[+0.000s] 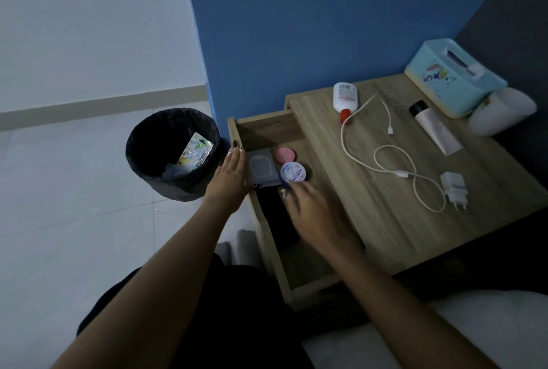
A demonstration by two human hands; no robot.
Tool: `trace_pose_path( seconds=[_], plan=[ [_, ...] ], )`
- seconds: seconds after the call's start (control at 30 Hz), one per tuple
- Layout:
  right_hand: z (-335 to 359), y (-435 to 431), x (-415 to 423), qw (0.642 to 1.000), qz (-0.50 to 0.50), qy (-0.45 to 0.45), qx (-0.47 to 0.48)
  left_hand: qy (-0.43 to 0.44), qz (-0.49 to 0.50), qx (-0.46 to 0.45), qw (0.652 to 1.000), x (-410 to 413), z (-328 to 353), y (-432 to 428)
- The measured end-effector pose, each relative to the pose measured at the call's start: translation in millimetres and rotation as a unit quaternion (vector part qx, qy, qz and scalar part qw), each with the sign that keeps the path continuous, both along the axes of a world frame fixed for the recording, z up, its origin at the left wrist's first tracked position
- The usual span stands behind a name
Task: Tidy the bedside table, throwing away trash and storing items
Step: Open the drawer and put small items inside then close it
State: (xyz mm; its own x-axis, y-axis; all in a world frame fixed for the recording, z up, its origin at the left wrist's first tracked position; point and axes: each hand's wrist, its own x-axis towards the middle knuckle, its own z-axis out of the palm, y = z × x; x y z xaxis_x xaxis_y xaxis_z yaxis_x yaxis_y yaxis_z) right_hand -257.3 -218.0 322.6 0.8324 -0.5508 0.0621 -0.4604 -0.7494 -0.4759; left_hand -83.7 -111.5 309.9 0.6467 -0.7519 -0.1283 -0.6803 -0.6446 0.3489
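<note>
Wood-grain counter (385, 235), seen from the head camera: its drawer (261, 131) is pulled open with a white-lidded jar (293, 175) inside, just beside a pink-lidded jar (285, 155), while a white cable (382, 158) and charger (455, 189) lie on top, not yet stored. The white-lidded jar looks small, light, rigid and smooth, so I'd pinch it across the lid's rim; the limp cable is best gathered in loops. The left hand (229, 177) lays straight fingers (235, 158) on the drawer's left wall, gripping nothing, and the blurred right hand (311, 211) hovers by the white-lidded jar, loosely spread and seemingly empty.
</note>
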Motion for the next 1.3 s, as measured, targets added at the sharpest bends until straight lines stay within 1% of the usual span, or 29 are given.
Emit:
trace_pose_path(
  seconds=[0.03, 0.07, 0.1, 0.13, 0.2, 0.33, 0.53, 0.7, 0.83, 0.9, 1.0, 1.17, 1.3],
  plan=[
    [10, -14, -5, 0.998, -0.001, -0.054, -0.040, 0.000, 0.001, 0.000, 1.000, -1, 1, 0],
    [15, -31, -12, 0.993, -0.009, -0.090, -0.082, 0.001, 0.002, -0.002, 1.000, -1, 2, 0],
    [16, -49, -21, 0.989, -0.018, -0.096, -0.113, 0.003, 0.002, -0.004, 1.000, -3, 3, -1],
    [16, -66, -30, 0.988, -0.025, -0.080, -0.130, 0.005, 0.002, -0.006, 1.000, -4, 3, -2],
    [12, -86, -48, 0.991, -0.037, -0.042, -0.124, 0.011, 0.007, -0.014, 1.000, -7, 3, -3],
    [-2, -94, -64, 0.993, -0.034, -0.016, -0.111, 0.033, 0.019, -0.025, 0.999, -5, 3, -3],
    [0, -89, -64, 0.994, -0.051, -0.024, -0.097, 0.046, 0.029, -0.021, 0.998, -10, 3, -1],
    [2, -88, -63, 0.993, -0.067, -0.051, -0.087, 0.072, 0.044, -0.048, 0.995, -16, 7, -7],
    [0, -89, -65, 0.990, -0.099, -0.051, -0.089, 0.116, 0.083, -0.115, 0.983, -27, 9, -20],
    [-1, -91, -64, 0.988, -0.095, -0.042, -0.112, 0.147, 0.114, -0.144, 0.972, -31, 7, -27],
    [-3, -94, -64, 0.985, -0.102, -0.019, -0.140, 0.195, 0.130, -0.180, 0.955, -36, 8, -39],
    [-6, -95, -63, 0.984, -0.112, -0.019, -0.140, 0.280, 0.180, -0.142, 0.932, -45, 16, -67],
    [-6, -94, -62, 0.982, -0.118, -0.030, -0.144, 0.289, 0.180, -0.150, 0.928, -52, 17, -90]
  ],
)
